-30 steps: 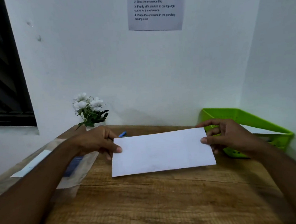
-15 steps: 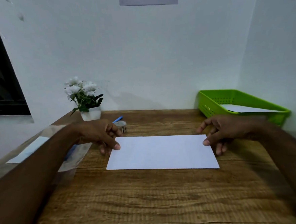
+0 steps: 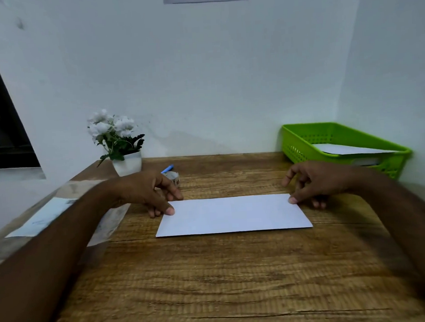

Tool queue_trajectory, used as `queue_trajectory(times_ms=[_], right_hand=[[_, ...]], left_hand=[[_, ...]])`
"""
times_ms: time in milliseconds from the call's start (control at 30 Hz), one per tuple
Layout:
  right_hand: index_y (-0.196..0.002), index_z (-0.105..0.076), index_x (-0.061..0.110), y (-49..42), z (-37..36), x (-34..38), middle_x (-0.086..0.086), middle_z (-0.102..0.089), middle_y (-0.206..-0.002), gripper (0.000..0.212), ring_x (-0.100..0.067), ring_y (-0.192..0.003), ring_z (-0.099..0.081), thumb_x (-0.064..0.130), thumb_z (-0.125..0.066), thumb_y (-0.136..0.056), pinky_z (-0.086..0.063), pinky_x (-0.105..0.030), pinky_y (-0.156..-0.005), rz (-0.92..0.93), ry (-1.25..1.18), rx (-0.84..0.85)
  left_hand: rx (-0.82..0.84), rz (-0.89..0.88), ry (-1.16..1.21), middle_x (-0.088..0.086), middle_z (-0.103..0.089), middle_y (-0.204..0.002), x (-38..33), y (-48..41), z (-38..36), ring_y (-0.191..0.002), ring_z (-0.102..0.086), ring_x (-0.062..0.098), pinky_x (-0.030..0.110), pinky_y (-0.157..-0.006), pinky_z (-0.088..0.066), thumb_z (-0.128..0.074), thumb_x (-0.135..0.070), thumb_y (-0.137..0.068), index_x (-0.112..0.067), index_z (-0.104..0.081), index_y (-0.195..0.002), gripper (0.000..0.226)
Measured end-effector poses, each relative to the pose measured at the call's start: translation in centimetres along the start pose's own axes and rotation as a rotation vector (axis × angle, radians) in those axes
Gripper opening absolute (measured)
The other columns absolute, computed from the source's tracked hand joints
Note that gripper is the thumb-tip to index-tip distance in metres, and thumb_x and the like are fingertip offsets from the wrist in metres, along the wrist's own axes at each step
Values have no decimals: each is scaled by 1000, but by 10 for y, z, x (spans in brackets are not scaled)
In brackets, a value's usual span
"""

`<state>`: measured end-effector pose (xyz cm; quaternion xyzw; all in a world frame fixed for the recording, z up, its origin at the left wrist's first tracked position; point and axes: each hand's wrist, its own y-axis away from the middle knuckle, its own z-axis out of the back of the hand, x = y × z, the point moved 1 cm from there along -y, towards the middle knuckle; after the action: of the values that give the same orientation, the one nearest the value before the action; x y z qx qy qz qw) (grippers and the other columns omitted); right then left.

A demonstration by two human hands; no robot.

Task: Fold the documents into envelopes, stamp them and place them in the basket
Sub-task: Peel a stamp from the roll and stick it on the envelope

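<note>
Lengthwise left-to-right, envelope (image 3: 233, 216) lies flat between left hand (image 3: 143, 192) and right hand (image 3: 319, 181), both loosely curled, gripping nothing, thumbs touching its far corners; basket (image 3: 296, 150) far right.

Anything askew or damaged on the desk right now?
Nothing stands out. The white paper lies flat and square on the table, left hand and right hand touching its far corners. A sheet lies in the green basket; nothing spilled.
</note>
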<state>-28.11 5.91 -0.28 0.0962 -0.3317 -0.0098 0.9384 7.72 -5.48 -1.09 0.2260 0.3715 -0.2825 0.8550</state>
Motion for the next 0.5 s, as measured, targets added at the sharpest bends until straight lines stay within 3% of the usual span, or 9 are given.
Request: queue_trajectory(times_ms=[167,333,400,500], right_hand=[[-100,-62,18,-2,0,3,-8,-63,-79,24,-8,-46,-55,14,-77,-81,-45,-22,-44,89,84,-47],[-90,-72,25,-1,-3,10,2,-60,-74,18,4,-56,-50,26,-82,-75,-38,-12,-54,267,163,-136],[-89,-71,28,-2,-7,13,5,-62,-76,26,5,-57,-50,32,-86,-68,-38,-12,-56,276,165,-134],[-102,-66,35,-2,-14,15,12,-62,-97,54,4,-68,-52,50,-86,-54,-39,-11,-60,243,227,-91]], left_hand=[[-4,-24,-7,9,-62,-92,2,-1,3,-61,-62,17,23,-52,-53,-86,-18,-53,-7,-68,-106,57],[-114,-78,-5,8,-65,-82,7,-6,7,-65,-66,21,29,-57,-57,-86,-17,-57,-7,-68,-101,49],[-141,-97,5,7,-68,-80,8,-6,7,-65,-67,21,31,-58,-57,-87,-20,-55,-8,-68,-100,50],[-114,-108,-40,7,-71,-83,7,-6,4,-65,-66,16,27,-58,-55,-88,-29,-53,-11,-69,-98,52]])
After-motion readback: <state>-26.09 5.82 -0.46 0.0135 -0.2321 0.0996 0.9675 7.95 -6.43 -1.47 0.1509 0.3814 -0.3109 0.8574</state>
